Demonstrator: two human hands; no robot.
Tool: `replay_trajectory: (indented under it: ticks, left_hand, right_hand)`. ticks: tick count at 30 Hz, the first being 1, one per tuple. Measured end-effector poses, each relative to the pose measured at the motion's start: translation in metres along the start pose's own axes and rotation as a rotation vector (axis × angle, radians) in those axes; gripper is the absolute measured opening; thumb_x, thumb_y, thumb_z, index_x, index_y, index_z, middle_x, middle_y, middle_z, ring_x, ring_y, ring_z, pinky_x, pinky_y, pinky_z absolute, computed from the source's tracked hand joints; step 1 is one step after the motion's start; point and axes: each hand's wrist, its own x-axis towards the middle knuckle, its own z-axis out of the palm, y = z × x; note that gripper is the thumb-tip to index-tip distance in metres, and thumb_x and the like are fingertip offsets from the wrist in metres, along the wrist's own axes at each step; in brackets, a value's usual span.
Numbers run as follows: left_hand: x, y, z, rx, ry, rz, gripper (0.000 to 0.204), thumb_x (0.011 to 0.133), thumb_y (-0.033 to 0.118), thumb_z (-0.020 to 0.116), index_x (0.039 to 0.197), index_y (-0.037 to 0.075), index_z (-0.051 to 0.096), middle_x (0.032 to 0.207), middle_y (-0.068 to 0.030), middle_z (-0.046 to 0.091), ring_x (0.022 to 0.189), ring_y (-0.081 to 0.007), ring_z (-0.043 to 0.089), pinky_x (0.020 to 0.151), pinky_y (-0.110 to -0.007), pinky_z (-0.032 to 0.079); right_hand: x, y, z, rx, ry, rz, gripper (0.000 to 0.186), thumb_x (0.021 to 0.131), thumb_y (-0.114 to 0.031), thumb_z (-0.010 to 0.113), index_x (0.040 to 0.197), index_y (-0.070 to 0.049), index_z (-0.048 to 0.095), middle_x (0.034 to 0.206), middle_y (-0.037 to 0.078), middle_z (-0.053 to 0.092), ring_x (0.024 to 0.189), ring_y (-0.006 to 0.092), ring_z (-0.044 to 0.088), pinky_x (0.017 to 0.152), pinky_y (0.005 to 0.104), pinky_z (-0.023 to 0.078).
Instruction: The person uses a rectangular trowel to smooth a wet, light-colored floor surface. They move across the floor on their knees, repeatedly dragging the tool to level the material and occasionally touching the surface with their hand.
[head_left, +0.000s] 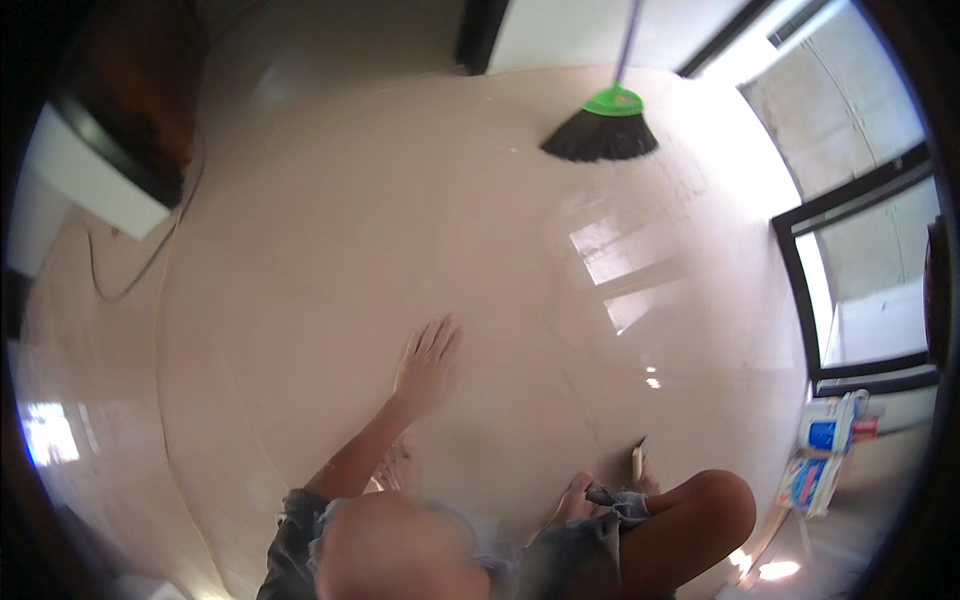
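My left hand (428, 368) rests palm down on the glossy beige floor (330, 280), fingers stretched out and nothing in it. Only a small part of my right hand (650, 482) shows beyond my bent right leg (705, 510). It grips a small flat-bladed tool that looks like a scraper (639, 454), its tip pointing away from me. Most of the handle is hidden. My left knee (395, 545) is at the bottom, and a bare foot (573, 502) stands between it and the tool.
A broom (603, 128) with black bristles and a green head leans at the far wall. To the right are a dark-framed glass door (795, 290) and a white-and-blue container (822, 432). A dark cable (135, 290) lies on the left, beside a white block-like piece (100, 180).
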Motion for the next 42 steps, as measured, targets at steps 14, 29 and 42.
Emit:
replay_trajectory:
  ticks: [14, 29, 42]
  left_hand:
    - [-0.053, -0.239, -0.106, 0.256, 0.321, -0.822, 0.066, 0.114, 0.043, 0.045, 0.172, 0.015, 0.031, 0.180, -0.0117, 0.024, 0.168, -0.0340, 0.015, 0.135, -0.060, 0.010]
    - [-0.222, -0.121, -0.068, 0.224, 0.383, -1.093, 0.067, 0.115, 0.033, 0.043, 0.174, 0.007, 0.023, 0.179, -0.0128, 0.027, 0.168, -0.0362, 0.017, 0.134, -0.060, 0.008]
    - [-0.232, -0.143, -0.068, 0.335, 0.519, -1.216, 0.068, 0.114, 0.033, 0.048, 0.172, 0.003, 0.027, 0.178, -0.0163, 0.029, 0.166, -0.0386, 0.021, 0.133, -0.060, 0.011]
  right_hand:
    - [0.021, -0.207, -0.089, 0.164, -0.024, -0.501, 0.042, 0.099, -0.021, 0.071, 0.135, 0.000, 0.060, 0.116, 0.023, 0.074, 0.108, 0.0371, 0.073, 0.093, 0.0475, 0.056]
    - [0.112, -0.504, 0.044, 0.209, 0.080, -0.911, 0.066, 0.082, -0.040, 0.095, 0.119, 0.001, 0.059, 0.097, 0.020, 0.072, 0.086, 0.0409, 0.069, 0.079, 0.0486, 0.056]
    - [0.077, -0.597, 0.070, 0.362, -0.098, -1.052, 0.066, 0.085, -0.044, 0.094, 0.115, 0.005, 0.061, 0.104, 0.021, 0.074, 0.096, 0.0311, 0.071, 0.084, 0.0469, 0.057]
